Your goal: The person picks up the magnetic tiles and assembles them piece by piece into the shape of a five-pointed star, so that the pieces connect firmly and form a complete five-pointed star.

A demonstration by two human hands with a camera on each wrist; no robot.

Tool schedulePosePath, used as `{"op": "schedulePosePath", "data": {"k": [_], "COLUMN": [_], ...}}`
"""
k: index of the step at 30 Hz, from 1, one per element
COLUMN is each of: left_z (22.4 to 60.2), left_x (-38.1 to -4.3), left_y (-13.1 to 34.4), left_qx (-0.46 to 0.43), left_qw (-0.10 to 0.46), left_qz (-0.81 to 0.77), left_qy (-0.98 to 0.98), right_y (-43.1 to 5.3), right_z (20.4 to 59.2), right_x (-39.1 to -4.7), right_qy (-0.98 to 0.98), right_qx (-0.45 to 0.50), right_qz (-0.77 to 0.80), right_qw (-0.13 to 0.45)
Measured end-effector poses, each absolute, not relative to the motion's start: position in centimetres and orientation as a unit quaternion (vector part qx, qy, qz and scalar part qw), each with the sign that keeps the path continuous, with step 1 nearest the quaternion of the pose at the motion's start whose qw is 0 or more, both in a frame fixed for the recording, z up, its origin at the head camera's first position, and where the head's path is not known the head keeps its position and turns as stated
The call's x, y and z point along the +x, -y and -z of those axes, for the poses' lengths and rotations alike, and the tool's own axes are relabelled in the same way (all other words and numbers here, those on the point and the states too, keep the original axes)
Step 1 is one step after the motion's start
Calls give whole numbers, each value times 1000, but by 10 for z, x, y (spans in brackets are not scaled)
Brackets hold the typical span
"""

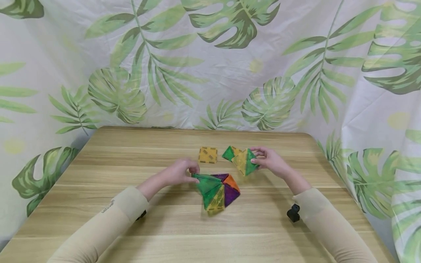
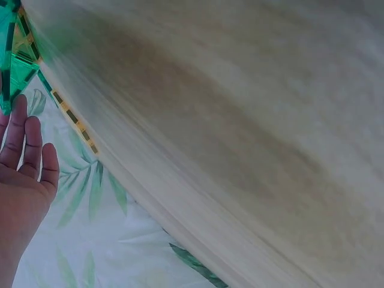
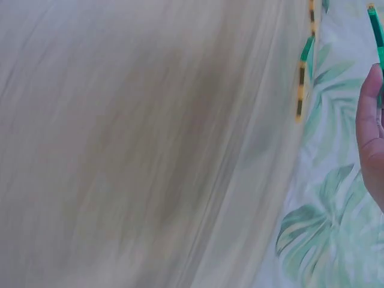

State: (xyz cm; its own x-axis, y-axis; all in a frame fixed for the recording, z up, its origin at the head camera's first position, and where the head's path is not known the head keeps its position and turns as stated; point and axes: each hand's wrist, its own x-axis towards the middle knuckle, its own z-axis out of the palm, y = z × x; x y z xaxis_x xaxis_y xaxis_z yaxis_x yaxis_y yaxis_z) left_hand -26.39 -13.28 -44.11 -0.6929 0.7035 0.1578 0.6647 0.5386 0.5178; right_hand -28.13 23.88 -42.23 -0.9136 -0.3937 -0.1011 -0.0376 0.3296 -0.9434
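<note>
Near the middle of the table, my left hand [image 1: 181,172] pinches the left corner of a green magnetic tile [image 1: 205,182]. This tile belongs to a raised cluster of triangular tiles, with a yellow one [image 1: 217,200], purple ones [image 1: 231,195] and an orange one [image 1: 231,182] around it. In the left wrist view, the fingers [image 2: 21,144] reach up to the green tile. My right hand [image 1: 271,160] holds a green triangular tile [image 1: 251,162], joined along an edge to a yellow triangular tile [image 1: 240,161], above the table. The right wrist view catches only part of that hand.
A yellow square tile [image 1: 208,155] lies flat behind the cluster. To its right, a loose green triangle [image 1: 228,153] and another yellow tile [image 1: 236,150] lie partly behind the held pair. A leaf-patterned cloth [image 1: 223,84] hangs behind the wooden table [image 1: 158,233].
</note>
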Motion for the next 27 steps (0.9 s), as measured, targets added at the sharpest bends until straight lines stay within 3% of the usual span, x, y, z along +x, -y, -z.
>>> {"op": "schedulePosePath", "data": {"k": [6, 13, 17, 27], "left_z": [430, 408, 401, 411], "left_x": [-272, -291, -297, -301], "left_y": [128, 101, 89, 85], "left_qx": [345, 332, 331, 308], "left_qw": [67, 38, 50, 84], "left_qz": [-293, -341, -354, -383], "left_qy": [-889, -879, -873, -867], "right_y": [-215, -181, -163, -147], "right_z": [417, 411, 409, 419], "right_x": [-283, -293, -298, -306], "right_qy": [-785, -790, -795, -797], "right_qx": [-136, -155, -166, -169], "right_qz": [580, 568, 557, 546], "right_qw": [169, 174, 173, 195]}}
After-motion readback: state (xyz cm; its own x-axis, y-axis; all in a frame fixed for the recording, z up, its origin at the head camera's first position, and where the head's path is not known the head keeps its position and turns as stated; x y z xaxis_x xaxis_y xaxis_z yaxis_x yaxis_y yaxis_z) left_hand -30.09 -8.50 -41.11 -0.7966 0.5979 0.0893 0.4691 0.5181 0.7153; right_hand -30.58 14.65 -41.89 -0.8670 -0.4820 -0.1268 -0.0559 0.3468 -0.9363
